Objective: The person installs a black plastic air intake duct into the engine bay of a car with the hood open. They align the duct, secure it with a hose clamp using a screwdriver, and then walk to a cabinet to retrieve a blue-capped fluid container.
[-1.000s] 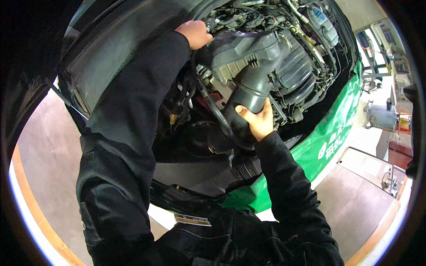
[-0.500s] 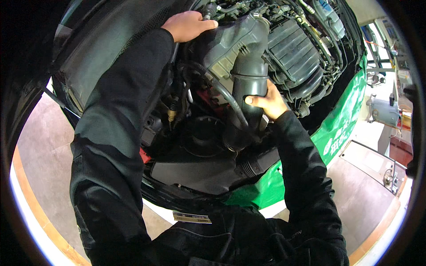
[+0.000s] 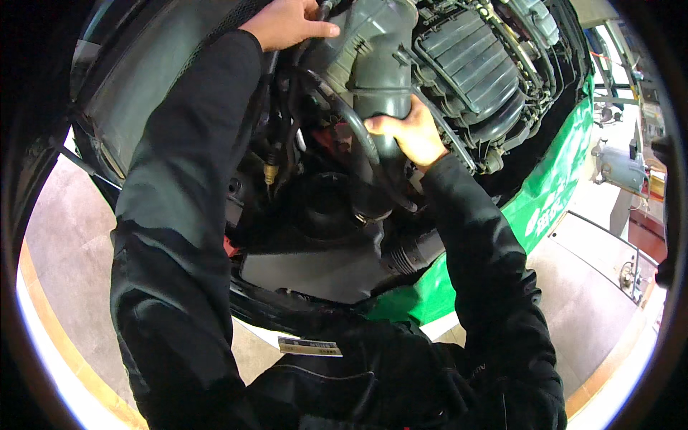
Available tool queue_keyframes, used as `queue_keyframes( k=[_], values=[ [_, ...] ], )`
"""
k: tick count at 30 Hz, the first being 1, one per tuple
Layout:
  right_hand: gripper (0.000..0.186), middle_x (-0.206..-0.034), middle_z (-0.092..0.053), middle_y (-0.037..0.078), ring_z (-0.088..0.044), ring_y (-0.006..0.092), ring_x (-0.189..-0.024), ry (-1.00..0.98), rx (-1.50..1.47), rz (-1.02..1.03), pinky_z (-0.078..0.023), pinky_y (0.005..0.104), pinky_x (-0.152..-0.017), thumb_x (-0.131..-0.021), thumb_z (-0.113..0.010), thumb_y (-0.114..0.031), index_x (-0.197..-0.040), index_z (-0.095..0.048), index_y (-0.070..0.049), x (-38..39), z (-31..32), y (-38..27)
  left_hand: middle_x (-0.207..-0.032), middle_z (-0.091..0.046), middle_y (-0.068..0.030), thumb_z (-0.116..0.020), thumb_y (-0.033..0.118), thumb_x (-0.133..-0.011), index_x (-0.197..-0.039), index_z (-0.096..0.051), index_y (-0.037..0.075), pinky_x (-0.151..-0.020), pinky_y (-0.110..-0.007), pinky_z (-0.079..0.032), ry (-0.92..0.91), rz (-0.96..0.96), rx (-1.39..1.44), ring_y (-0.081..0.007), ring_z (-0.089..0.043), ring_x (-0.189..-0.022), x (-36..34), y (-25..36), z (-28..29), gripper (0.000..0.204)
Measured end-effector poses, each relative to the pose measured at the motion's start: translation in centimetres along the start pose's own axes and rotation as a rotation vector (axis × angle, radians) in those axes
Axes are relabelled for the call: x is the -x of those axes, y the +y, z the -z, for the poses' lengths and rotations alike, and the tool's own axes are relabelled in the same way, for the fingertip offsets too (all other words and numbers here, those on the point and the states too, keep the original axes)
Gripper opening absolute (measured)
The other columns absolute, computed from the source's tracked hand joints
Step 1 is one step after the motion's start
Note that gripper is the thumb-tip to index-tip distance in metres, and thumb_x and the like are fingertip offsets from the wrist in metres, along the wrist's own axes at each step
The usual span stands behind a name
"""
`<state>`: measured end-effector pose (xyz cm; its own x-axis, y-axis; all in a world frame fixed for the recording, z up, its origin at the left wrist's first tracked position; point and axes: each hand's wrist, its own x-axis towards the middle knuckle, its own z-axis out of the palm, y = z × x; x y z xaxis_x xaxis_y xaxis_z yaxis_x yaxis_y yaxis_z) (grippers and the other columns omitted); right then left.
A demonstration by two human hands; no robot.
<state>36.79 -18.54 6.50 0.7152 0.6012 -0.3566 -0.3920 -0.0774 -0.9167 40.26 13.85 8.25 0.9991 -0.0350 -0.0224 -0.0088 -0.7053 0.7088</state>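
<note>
A large black plastic air intake duct [image 3: 380, 68] lies tilted across the engine bay, left of the ribbed engine cover. My right hand [image 3: 412, 132] is closed round its lower tube, thumb across the front and fingers behind it. At the duct's far left edge, my left hand [image 3: 287, 25] is closed, with its thumb pointing right against the plastic; its fingertips are partly hidden. A thin black hose [image 3: 351, 122] crosses in front of the tube. Below the tube's lower end sits a round dark opening [image 3: 322, 204].
The ribbed engine cover [image 3: 473, 64] stands to the right. A black plastic housing [image 3: 308, 276] with a corrugated hose [image 3: 412, 254] lies nearest me. A brass-coloured fitting [image 3: 270, 174] hangs at the left. A green cover [image 3: 545, 193] drapes over the right edge.
Both hands and the duct have shifted left and away from me. The gap between the duct and the engine cover is wider.
</note>
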Motion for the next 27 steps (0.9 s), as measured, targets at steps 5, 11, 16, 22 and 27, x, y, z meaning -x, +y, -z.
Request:
queue_keyframes(
  k=[5, 11, 16, 22, 27],
  values=[
    [0.067, -0.104, -0.071, 0.012, -0.068, 0.0205, -0.09, 0.026, 0.049, 0.072, -0.056, 0.0347, -0.085, -0.064, -0.092, -0.018, -0.118, -0.06, 0.006, -1.2, -0.7, 0.2, -0.077, -0.061, -0.0006, -0.08, 0.029, -0.09, -0.087, -0.066, -0.002, -0.07, -0.03, -0.048, 0.049, -0.026, 0.074, -0.0107, -0.055, -0.073, -0.2, -0.4, 0.6, 0.034],
    [0.064, -0.104, -0.073, 0.015, -0.071, 0.0223, -0.088, 0.14, 0.099, 0.054, -0.058, 0.0359, -0.082, -0.067, -0.088, -0.012, -0.121, -0.058, 0.006, -3.0, -2.1, 0.5, -0.066, -0.064, -0.012, -0.078, 0.035, -0.088, -0.078, -0.067, -0.004, -0.058, -0.037, -0.046, 0.231, 0.037, -0.001, -0.0175, -0.059, -0.06, 1.0, 1.6, 1.0, 0.042],
    [0.058, -0.103, -0.073, 0.015, -0.071, 0.0223, -0.085, 0.127, 0.047, 0.041, -0.059, 0.0361, -0.078, -0.072, -0.086, -0.011, -0.121, -0.058, 0.006, -2.3, -3.0, 0.2, -0.067, -0.067, -0.0155, -0.076, 0.032, -0.09, -0.076, -0.069, -0.004, -0.06, -0.04, -0.047, 0.288, 0.036, -0.044, -0.0217, -0.062, -0.061, 0.9, 2.2, 0.9, 0.039],
    [0.06, -0.101, -0.074, 0.017, -0.073, 0.0224, -0.086, 0.112, 0.18, 0.03, -0.06, 0.0355, -0.076, -0.071, -0.091, -0.017, -0.118, -0.062, 0.006, -3.1, -2.1, 0.3, -0.069, -0.065, -0.0205, -0.073, 0.032, -0.089, -0.078, -0.068, -0.005, -0.062, -0.043, -0.049, 0.302, 0.022, -0.131, -0.0266, -0.065, -0.064, 0.6, 1.2, 0.4, 0.039],
    [0.058, -0.109, -0.073, 0.017, -0.071, 0.023, -0.097, 0.098, 0.049, 0.089, -0.057, 0.0369, -0.087, -0.076, -0.088, -0.022, -0.12, -0.061, 0.005, -2.9, -2.0, 2.3, -0.066, -0.065, -0.0107, -0.074, 0.029, -0.092, -0.075, -0.068, -0.002, -0.064, -0.038, -0.048, 0.301, 0.03, 0.062, -0.0185, -0.06, -0.064, 0.3, 0.2, 0.1, 0.035]
  ],
)
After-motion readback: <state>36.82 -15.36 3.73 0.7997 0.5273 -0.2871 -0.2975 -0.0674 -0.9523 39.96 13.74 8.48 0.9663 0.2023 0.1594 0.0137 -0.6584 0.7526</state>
